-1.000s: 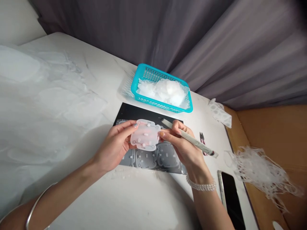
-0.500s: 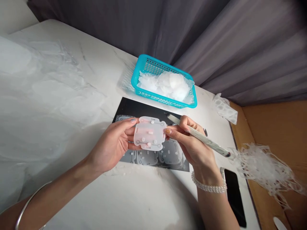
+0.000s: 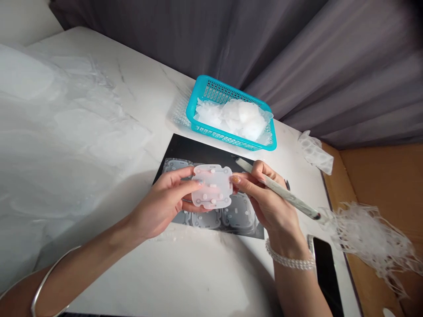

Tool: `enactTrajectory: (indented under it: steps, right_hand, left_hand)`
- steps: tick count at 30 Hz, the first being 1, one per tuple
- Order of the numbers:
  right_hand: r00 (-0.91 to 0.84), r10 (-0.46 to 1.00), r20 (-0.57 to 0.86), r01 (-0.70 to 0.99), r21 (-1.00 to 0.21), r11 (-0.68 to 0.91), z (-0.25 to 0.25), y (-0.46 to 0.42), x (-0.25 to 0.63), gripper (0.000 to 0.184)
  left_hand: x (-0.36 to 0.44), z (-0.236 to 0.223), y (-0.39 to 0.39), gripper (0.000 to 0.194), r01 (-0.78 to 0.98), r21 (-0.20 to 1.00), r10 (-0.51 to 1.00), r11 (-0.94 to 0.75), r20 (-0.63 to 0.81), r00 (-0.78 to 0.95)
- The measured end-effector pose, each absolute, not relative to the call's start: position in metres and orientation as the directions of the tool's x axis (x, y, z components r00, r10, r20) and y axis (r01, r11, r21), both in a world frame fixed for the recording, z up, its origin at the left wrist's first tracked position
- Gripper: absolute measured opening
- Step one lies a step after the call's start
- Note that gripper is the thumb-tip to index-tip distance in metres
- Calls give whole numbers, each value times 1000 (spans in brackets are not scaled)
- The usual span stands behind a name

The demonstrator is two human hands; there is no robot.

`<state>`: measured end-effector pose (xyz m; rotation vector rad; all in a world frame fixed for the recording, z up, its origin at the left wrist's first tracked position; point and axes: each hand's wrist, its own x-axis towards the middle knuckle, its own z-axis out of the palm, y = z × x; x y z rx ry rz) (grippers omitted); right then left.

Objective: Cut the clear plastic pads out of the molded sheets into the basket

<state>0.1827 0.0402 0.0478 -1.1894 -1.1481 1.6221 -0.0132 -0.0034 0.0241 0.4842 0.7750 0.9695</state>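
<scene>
A translucent white square silicone piece (image 3: 212, 186) with small pegs is held up between both hands above a black mat (image 3: 198, 155). My left hand (image 3: 165, 202) pinches its left edge with thumb and fingers. My right hand (image 3: 264, 198) touches its right edge with the fingertips while gripping a long white pen-like tool (image 3: 280, 191) that points up and left. More translucent pieces (image 3: 228, 213) lie on the mat under the hands.
A teal basket (image 3: 194, 115) filled with white translucent pieces stands behind the mat. Clear plastic sheets (image 3: 59, 132) cover the table's left. A phone (image 3: 325, 273) lies at the right, beside a heap of white trimmings (image 3: 370, 237) on brown cardboard. A grey curtain hangs behind.
The square piece has been turned slightly between the hands and sits a little further right in view. The camera shifted; hands keep the same grips.
</scene>
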Motion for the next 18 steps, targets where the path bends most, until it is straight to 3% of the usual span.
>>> enactTrajectory:
  steps: [6,18]
  right_hand:
    - [-259,936,-240,-49,-964,-261,44,39,186,42]
    - [-376,889,-260,-57,-951,-302,45,34,187,42]
  left_hand:
    - [-16,23,-2,20,-579,685,897,441,-366,249]
    - [-19,23,0,22,-599,693,905,402,-398,146]
